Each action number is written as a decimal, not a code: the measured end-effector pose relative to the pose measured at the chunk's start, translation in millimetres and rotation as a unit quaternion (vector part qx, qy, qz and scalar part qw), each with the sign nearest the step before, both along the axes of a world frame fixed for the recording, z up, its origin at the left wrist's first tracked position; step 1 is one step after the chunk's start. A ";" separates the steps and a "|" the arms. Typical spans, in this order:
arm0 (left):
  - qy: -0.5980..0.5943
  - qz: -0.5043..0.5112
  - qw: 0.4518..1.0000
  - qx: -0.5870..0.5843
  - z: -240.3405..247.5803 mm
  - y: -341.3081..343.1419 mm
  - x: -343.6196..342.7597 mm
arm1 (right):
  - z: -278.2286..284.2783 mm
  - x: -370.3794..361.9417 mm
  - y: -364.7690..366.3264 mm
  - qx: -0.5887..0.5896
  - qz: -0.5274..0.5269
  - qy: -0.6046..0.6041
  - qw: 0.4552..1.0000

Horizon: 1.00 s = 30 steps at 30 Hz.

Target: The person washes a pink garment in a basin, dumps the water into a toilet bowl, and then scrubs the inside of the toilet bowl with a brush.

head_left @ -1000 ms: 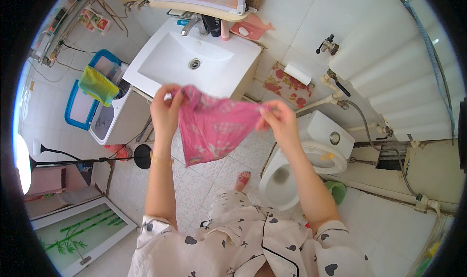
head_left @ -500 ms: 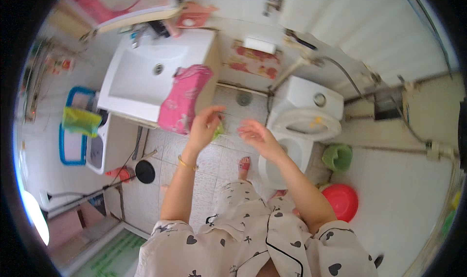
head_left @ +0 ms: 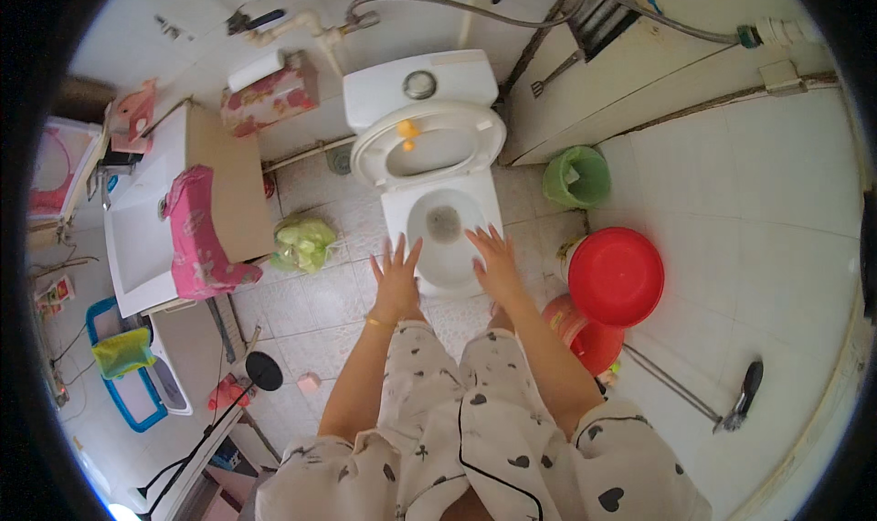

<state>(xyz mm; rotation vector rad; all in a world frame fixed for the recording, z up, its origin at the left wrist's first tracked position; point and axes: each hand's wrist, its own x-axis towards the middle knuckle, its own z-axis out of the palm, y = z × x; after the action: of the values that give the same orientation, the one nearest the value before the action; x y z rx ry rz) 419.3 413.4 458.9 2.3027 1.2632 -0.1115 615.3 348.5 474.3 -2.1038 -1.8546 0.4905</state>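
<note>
My left hand (head_left: 396, 281) is spread open over the front left edge of the white toilet bowl (head_left: 445, 263). A gold bangle (head_left: 379, 322) circles that wrist. Across from it, my right hand (head_left: 498, 267) hangs open by the bowl's front right side, fingers apart. Neither hand holds anything. Whether they touch the rim I cannot tell. Behind the bowl the toilet lid (head_left: 365, 160) is raised against the tank (head_left: 370, 96), with small yellow stickers on it. A round flush button (head_left: 419, 85) tops the tank.
A pink patterned cloth (head_left: 194, 238) hangs over the washbasin (head_left: 137, 247) edge at left. Beside it on the floor lies a green plastic bag (head_left: 304, 242). To the right are a green bin (head_left: 577, 181), a red basin (head_left: 616, 276) and a wall-side brush (head_left: 749, 388).
I have turned right, so the toilet is now straight ahead and the washbasin lies farther left. Both hands moved from beside the basin to over the bowl, fingers spread.
</note>
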 end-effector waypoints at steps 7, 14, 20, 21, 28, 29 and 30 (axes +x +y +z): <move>-0.143 0.107 0.972 -0.153 -51.5 -81.3 79.3 | -38.8 78.1 -85.6 -0.066 -0.092 0.242 0.964; -0.243 0.141 0.939 -0.199 -26.8 -141.9 149.3 | -46.3 182.0 -135.3 -0.175 -0.177 0.277 0.928; -0.295 0.263 0.876 -0.276 -49.4 -165.2 142.6 | -77.8 196.0 -132.7 -0.152 -0.181 0.350 0.906; -0.326 0.271 0.861 -0.282 -48.9 -163.9 142.4 | -81.4 193.2 -131.9 -0.154 -0.179 0.350 0.906; -0.324 0.374 0.814 -0.305 -38.9 -140.6 129.3 | -90.4 129.5 -100.7 -0.180 -0.146 0.453 0.861; -0.335 0.387 0.797 -0.321 -38.4 -136.2 125.0 | -88.6 121.4 -95.5 -0.182 -0.146 0.445 0.864; -0.345 0.400 0.780 -0.337 -39.8 -133.0 120.2 | -88.8 114.8 -91.0 -0.184 -0.146 0.445 0.864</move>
<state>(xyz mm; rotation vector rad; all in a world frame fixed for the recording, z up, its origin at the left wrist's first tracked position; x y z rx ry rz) 539.5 280.4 419.1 0.9128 1.3578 0.4644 730.2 257.4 385.6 -1.7924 -0.9368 1.5103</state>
